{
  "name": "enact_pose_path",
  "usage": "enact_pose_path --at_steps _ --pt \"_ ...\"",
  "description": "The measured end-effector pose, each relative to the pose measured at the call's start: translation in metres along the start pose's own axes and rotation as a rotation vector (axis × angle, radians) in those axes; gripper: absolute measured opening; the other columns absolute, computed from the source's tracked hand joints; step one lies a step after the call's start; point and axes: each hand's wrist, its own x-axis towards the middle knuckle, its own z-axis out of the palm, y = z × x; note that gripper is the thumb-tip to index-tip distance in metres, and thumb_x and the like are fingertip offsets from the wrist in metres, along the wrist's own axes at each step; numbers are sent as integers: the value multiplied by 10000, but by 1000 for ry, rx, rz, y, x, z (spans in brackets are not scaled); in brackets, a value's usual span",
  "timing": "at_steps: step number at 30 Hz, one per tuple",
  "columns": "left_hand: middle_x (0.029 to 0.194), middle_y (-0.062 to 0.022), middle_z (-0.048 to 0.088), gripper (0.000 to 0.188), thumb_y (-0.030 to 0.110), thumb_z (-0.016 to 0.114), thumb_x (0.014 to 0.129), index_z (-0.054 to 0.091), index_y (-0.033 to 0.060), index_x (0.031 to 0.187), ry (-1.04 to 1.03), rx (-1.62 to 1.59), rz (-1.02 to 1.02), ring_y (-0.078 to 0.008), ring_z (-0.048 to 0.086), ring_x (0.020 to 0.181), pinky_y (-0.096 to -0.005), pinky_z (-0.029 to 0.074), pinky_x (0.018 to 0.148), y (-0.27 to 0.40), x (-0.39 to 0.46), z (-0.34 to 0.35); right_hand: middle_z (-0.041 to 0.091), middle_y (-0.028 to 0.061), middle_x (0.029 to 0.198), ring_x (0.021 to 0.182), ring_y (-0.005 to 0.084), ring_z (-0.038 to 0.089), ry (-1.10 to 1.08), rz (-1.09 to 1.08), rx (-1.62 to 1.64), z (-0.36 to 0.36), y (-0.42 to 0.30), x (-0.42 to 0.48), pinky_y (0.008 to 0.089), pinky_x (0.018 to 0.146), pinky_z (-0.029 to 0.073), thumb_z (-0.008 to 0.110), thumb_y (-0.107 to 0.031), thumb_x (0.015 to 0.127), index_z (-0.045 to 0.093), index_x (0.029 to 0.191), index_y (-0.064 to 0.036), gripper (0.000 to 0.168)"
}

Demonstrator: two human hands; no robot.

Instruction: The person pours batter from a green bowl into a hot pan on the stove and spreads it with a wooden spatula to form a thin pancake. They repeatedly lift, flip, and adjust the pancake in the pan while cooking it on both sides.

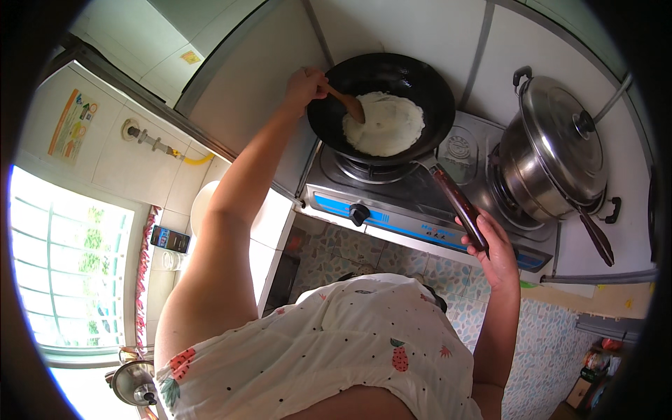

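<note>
A black wok [332, 122] sits over the left burner [378, 169] of a gas stove, and I cannot tell if it rests on it. Inside lies a thin, pale round pancake [391, 128] with ragged edges. My left hand [306, 88], at the wok's left rim, grips a wooden spatula [350, 105]. The spatula's blade touches or hangs just over the pancake's left side. On the right, the wok's dark wooden handle [458, 203] is in my right hand [491, 247], fingers around its end.
A lidded stainless steel pot [546, 152] stands on the right burner, beside a black control knob [359, 213] further left on the stove's front. Pale panels [409, 31] enclose the stove's back. A phone [170, 239] is by the window at left.
</note>
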Motion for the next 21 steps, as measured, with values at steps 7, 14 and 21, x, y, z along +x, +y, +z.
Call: enact_pose_path --at_steps 7,14,21 --pt "692 -75 611 199 160 613 796 560 -21 862 -11 -50 202 -151 606 648 -233 490 573 29 -19 21 605 104 1024 657 88 531 -1 -2 7 -1 1 2 190 532 394 485 -249 896 467 1221 -45 385" --pt "818 -145 633 146 138 613 771 633 21 856 -24 575 454 -250 623 704 -318 477 648 14 -56 37 600 71 1014 680 86 538 -25 -5 -3 -3 0 1 194 553 398 494 -256 892 489 1203 -60 367" --pt "842 -169 615 178 113 580 807 620 10 947 -294 796 586 -296 603 718 -317 478 648 42 -128 57 596 110 1044 664 79 530 -11 -7 -13 -1 0 2 183 530 396 475 -243 900 463 1223 -41 381"
